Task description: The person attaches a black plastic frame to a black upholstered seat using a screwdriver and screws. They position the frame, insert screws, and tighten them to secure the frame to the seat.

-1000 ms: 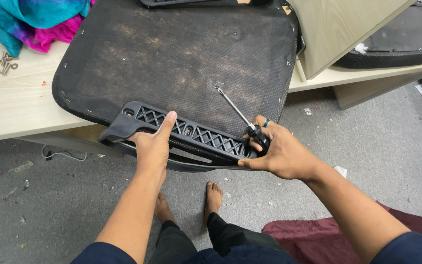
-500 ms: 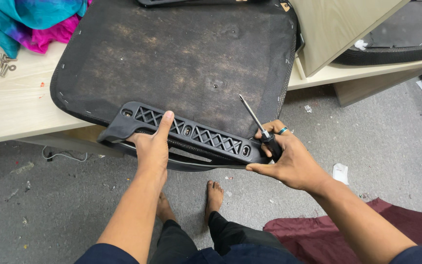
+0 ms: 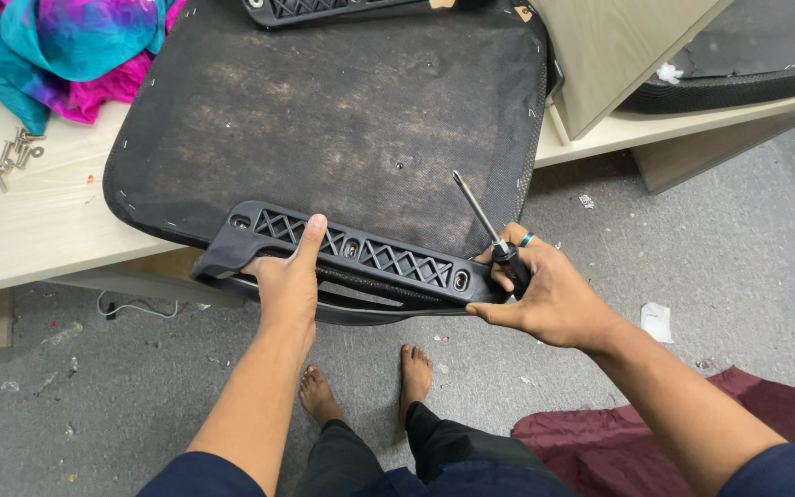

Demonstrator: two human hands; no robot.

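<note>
A black chair seat base lies upside down on a pale wooden table, its near edge hanging over the table's front. A black plastic armrest bracket with a lattice pattern runs along that near edge. My left hand grips the bracket's left part, thumb on top. My right hand holds a screwdriver by its black handle, metal shaft pointing up and left over the seat base, while its fingers touch the bracket's right end.
Several loose screws lie on the table at the left, beside a teal and pink cloth. A second black bracket sits at the seat's far edge. A maroon cloth lies on the grey floor, near my bare feet.
My right hand with the screwdriver has shifted slightly right, to the bracket's right end. My left hand has kept its grip on the bracket.
</note>
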